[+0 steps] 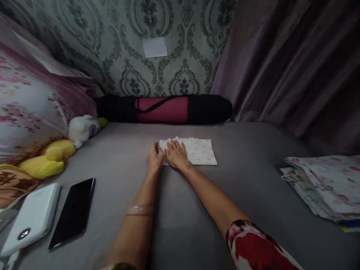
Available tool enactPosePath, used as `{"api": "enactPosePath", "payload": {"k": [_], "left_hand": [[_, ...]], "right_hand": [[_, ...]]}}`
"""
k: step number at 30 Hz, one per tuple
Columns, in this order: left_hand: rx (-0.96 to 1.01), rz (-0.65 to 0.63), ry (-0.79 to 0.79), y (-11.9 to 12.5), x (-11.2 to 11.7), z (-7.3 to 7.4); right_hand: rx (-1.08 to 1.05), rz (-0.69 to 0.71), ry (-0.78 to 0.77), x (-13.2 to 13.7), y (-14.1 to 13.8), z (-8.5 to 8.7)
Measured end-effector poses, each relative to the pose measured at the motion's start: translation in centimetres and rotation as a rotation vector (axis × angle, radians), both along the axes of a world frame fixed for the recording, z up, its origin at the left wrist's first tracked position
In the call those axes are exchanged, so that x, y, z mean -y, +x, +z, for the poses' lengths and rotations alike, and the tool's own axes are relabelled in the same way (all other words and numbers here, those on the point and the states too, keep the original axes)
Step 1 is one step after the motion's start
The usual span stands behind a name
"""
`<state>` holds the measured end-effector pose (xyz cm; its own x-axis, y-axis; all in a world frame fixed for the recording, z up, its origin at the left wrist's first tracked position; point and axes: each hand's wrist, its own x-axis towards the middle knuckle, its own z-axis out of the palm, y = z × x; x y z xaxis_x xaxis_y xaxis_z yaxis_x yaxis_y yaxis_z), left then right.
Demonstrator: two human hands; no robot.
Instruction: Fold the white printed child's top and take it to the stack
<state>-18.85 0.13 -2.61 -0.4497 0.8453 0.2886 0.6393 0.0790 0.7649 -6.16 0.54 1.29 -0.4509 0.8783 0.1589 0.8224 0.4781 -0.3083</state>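
Note:
A folded white cloth (201, 152) with a small pastel print lies flat on the grey bed sheet, in the middle of the head view. At its left edge is my left hand (156, 157), fingers curled in and closed on the cloth's side; part of the fingertips is hidden. My right hand (176, 154) rests palm down on the left part of the cloth, its fingers stretched out and slightly spread. The upper edge of the cloth looks a little wavy, while its right end lies straight.
To the right is a stack of folded printed cloths (329, 183). On the left lie a black phone (73, 213), a white power bank (33, 215), a yellow plush toy (46, 161) and a white plush toy (83, 129). A long black and pink bag (165, 109) lines the wall.

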Motion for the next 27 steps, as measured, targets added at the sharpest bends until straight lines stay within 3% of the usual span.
{"api": "enactPosePath", "payload": {"k": [4,8,14,20,27], "left_hand": [[-0.062,-0.011,-0.014,0.5,0.3,0.2],[-0.182,-0.048,-0.015,0.8,0.5,0.5],[-0.327,-0.141,-0.015,0.9,0.8,0.9],[-0.415,-0.155,-0.046,0.8,1.1,0.9],[-0.46,-0.154,-0.04,0.8,1.2,0.7]], "right_hand": [[-0.041,-0.03,0.032,-0.4,1.0,0.0],[-0.043,-0.143,0.083,-1.0,2.7,0.2],[-0.008,-0.206,0.014,-1.1,3.6,-0.3],[-0.034,-0.251,0.016,-2.0,4.4,0.1],[-0.03,-0.36,-0.011,-2.3,5.5,-0.7]]}}
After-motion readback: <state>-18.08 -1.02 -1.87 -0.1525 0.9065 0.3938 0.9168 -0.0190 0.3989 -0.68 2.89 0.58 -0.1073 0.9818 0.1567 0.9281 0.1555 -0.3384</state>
